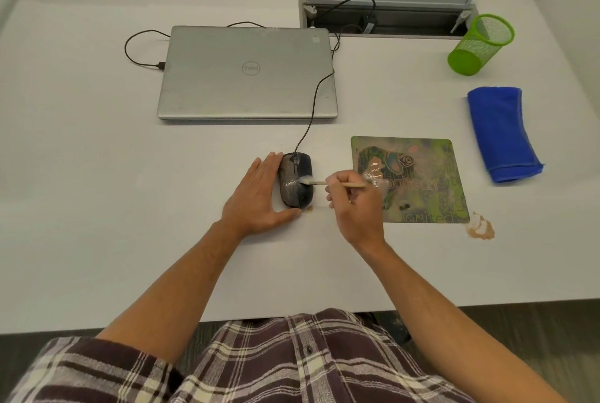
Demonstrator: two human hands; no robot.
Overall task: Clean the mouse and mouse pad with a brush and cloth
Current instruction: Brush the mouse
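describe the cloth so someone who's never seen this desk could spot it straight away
Start at the closed silver laptop in the middle of the white desk and look to the desk's right edge. There, below the green mesh cup and right of the mouse pad, lies the cloth. It is the only bright blue thing, folded into a thick soft oblong, untouched by either hand.

Count on tabletop [97, 175], positions relative to the laptop:
- laptop [247, 73], closed: 1
- mouse [297, 180], wired, in front of laptop: 1
- brush [324, 181], at the mouse: 1
- mouse pad [422, 175], front-right of laptop: 1
- blue cloth [501, 133], folded, right of laptop: 1
- green mesh cup [479, 43], right of laptop: 1
- brown powder patches [480, 226], front-right of laptop: 1 large
- hands: 2, left hand [259, 194], right hand [355, 204]
- cables at laptop: 2
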